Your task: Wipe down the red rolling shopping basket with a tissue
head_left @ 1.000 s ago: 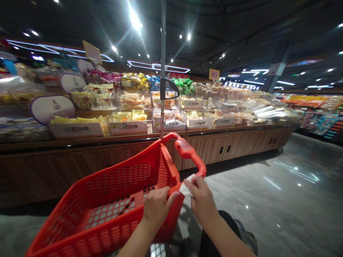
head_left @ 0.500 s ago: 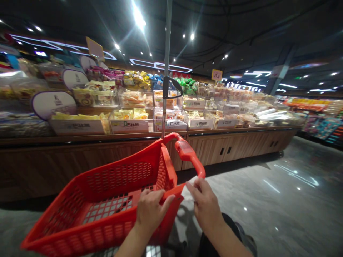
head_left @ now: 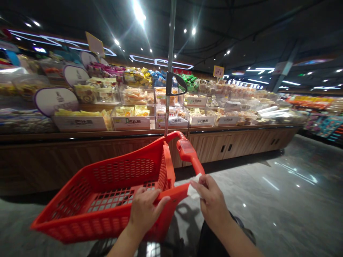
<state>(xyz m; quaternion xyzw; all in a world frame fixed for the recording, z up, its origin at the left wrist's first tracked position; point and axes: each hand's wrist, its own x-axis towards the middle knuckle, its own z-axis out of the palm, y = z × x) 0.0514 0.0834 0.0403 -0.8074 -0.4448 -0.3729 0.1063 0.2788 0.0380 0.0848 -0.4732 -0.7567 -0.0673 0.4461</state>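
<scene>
A red plastic shopping cart (head_left: 118, 221) fills the lower left, with no goods visible in its basket. My left hand (head_left: 144, 208) is closed over the cart's near rim, the thumb lying along the top edge. A white tissue (head_left: 194, 187) is pinched in my right hand (head_left: 211, 194) and lies against the corner where the rim meets the red handle (head_left: 187, 151). The fingertips of my right hand are partly hidden behind the tissue. A metal pole (head_left: 170, 43) with a dark looped bracket (head_left: 175, 84) rises from the far side of the cart.
Beyond the cart runs a long wooden display counter (head_left: 209, 144) with several clear bins of packaged snacks (head_left: 134, 112). Round white signs (head_left: 56, 101) stand at its left. Shiny grey floor (head_left: 278, 192) stretches to the right, toward another goods display (head_left: 321, 117).
My right hand and the tissue have shifted slightly right along the cart's corner. My left hand sits a little farther left on the rim. The view has moved slightly.
</scene>
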